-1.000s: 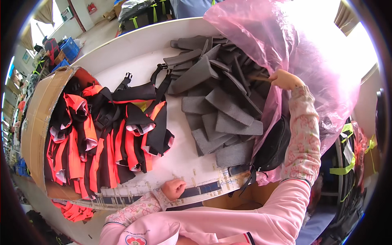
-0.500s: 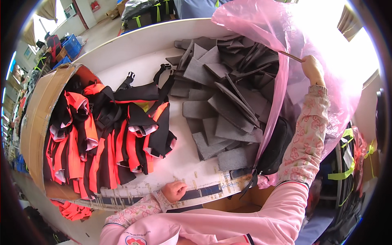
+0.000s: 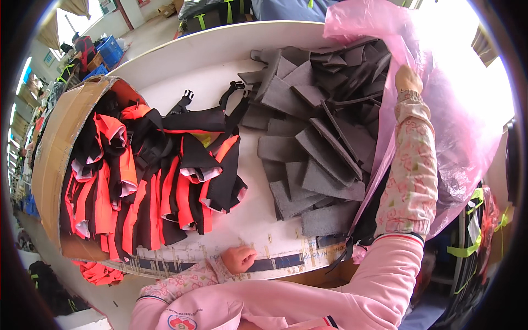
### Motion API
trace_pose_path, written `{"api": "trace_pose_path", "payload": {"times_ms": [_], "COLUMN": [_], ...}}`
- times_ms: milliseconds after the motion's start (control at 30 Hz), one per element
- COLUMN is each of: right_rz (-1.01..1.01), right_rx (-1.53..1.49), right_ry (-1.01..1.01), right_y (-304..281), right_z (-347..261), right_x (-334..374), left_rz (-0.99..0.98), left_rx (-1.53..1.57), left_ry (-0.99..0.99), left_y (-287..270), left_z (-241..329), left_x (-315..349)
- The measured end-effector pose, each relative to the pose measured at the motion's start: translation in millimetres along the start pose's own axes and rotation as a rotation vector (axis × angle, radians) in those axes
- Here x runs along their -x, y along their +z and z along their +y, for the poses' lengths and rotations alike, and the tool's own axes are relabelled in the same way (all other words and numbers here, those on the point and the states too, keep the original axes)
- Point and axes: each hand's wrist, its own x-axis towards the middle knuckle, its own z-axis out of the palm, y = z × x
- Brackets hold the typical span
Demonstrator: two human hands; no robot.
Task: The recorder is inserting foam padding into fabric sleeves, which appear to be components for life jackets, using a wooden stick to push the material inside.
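My right hand (image 3: 408,81) is at the upper right, fingers curled, against the edge of a pink plastic bag (image 3: 418,126). What it grips is hidden behind the fingers. Left of it, grey foam pads (image 3: 330,154) lie heaped and overlapping on the white table, partly spilling from the bag's mouth. At the table's near edge rests my left hand (image 3: 239,259), loosely closed with nothing seen in it. Black and orange fabric pieces with buckled straps (image 3: 148,187) hang out of the cardboard box (image 3: 52,159) on the left, in a packed row.
The white table (image 3: 250,203) has a raised far wall (image 3: 220,44) and a worn, taped near edge. Something black, partly covered, sits beneath my right forearm. Blue crates (image 3: 110,50) stand at the far left, and bundles with yellow-green straps (image 3: 465,250) at the right.
My right hand has moved slightly left, and the thin brown strip that stuck out of it no longer shows. The view has shifted a little. My left hand stays by the near edge.
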Motion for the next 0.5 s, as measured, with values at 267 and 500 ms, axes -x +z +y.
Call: {"api": "trace_pose_path", "payload": {"times_ms": [267,500], "right_rz": [-0.343,-0.670], "right_rx": [0.094,0.004], "right_ry": [-0.356,-0.601], "right_y": [34,-95], "right_z": [24,12], "right_x": [18,89], "left_rz": [0.026,-0.026], "left_rx": [0.045,0.051], "left_ry": [0.033,0.009], "left_y": [4,1], "left_z": [-4,-1], "left_x": [3,1]}}
